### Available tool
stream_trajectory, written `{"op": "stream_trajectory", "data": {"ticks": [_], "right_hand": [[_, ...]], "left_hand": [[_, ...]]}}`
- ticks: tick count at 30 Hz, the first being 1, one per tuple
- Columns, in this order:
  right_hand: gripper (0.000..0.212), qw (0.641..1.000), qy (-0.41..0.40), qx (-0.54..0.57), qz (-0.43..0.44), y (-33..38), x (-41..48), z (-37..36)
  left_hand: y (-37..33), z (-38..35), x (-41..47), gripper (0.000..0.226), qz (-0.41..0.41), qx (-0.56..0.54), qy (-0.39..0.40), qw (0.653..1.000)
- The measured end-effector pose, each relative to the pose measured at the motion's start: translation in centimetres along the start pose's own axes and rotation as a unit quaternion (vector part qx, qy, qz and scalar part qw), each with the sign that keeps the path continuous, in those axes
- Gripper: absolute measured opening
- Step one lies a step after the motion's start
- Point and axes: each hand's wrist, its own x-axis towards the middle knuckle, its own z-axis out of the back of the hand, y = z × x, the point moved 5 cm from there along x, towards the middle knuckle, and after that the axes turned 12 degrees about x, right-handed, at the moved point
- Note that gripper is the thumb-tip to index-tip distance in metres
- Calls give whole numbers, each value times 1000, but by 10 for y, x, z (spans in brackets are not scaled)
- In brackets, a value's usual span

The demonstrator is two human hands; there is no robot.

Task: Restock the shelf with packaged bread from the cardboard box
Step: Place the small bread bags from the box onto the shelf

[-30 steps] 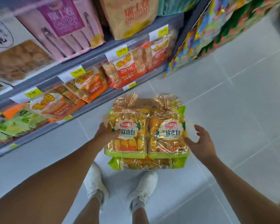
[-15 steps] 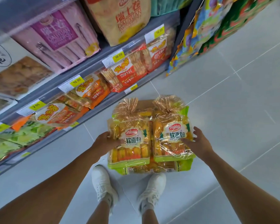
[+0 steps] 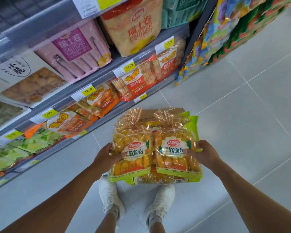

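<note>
Right hand had closed on the bread packs; left hand gripped opposite, clamping them together for lifting above the cardboard box

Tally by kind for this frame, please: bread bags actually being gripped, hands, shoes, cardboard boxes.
Bread bags gripped: 2
Hands: 2
White shoes: 2
Cardboard box: 1
Total: 7

Hiding nearly all the cardboard box beneath the bread packs — blurring the price labels' fine print.
</note>
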Motion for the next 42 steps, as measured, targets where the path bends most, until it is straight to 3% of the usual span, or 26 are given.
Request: {"op": "stream_trajectory", "data": {"ticks": [4, 9, 12, 17, 21, 25, 27, 30, 36, 42], "right_hand": [[101, 999, 27, -21, 5, 3, -13, -13], [47, 996, 38, -73, 28, 14, -27, -22], [49, 995, 27, -85, 50, 19, -39, -20], [80, 990, 6, -114, 83, 35, -68, -5], [77, 987, -6, -110, 114, 70, -104, 13], [58, 982, -11, -85, 168, 124, -156, 33], [42, 975, -11, -63, 214, 155, -184, 45], [35, 964, -11, -45, 261, 192, -233, 61], [32, 941, 4, -32, 337, 246, -317, 84], [38, 920, 56, -29, 387, 292, -385, 98]], "left_hand": [[-1, 8, -14, 39, -7, -2, -25, 1000], [11, 23, -24, 45, 0, -57, -14, 998], [18, 37, -37, 58, -3, -91, -18, 996], [19, 69, -76, 52, -24, -127, -32, 991], [18, 105, -118, 55, -42, -140, -56, 988], [12, 148, -175, 81, -83, -153, -89, 981], [8, 172, -204, 76, -107, -171, -109, 973], [6, 207, -251, 67, -121, -186, -152, 963], [-16, 259, -345, 38, -148, -202, -206, 946], [-17, 303, -430, 42, -186, -242, -267, 914]]}}
